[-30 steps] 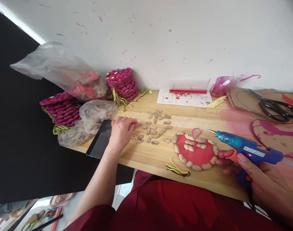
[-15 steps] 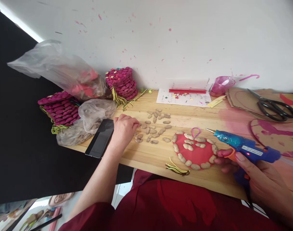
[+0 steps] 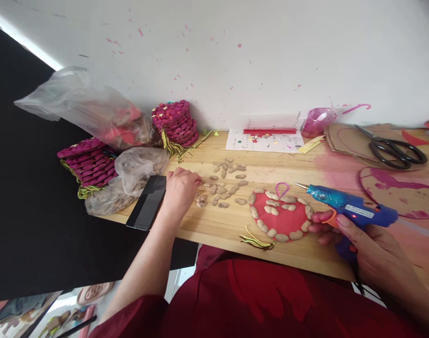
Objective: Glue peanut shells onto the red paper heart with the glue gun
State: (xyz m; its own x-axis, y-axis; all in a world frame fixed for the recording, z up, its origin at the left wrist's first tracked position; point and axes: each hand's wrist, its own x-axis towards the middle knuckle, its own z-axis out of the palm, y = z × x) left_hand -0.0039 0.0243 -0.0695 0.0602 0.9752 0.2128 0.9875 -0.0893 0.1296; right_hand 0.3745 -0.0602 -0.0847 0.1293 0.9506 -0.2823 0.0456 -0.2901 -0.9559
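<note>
In my right hand (image 3: 362, 239) is a blue glue gun (image 3: 355, 211) with an orange trigger and a lit red light, its metal tip pointing left. Beneath the tip lies a red heart-shaped piece (image 3: 287, 220), edged with peanuts (image 3: 262, 226) and carrying a few more near its top. A purple loop (image 3: 282, 189) sticks out at its upper edge. My left hand (image 3: 181, 188) rests at the left side of loose peanuts (image 3: 221, 191), fingers curled together; what the fingertips hold, if anything, is hidden. Beside that wrist lies a black phone (image 3: 146, 204).
Magenta peanut-covered pieces (image 3: 175, 124) and plastic bags (image 3: 140, 164) stand at the left. Paper with small stars (image 3: 267, 145), a pink cup (image 3: 318, 121), black scissors (image 3: 394, 150) and cardboard (image 3: 344, 141) lie along the back. A yarn tassel (image 3: 256, 240) lies near the front edge.
The view has shifted slightly, so items on the right appear further left. Both hands keep nearly the same pose; the glue gun stays in my right hand.
</note>
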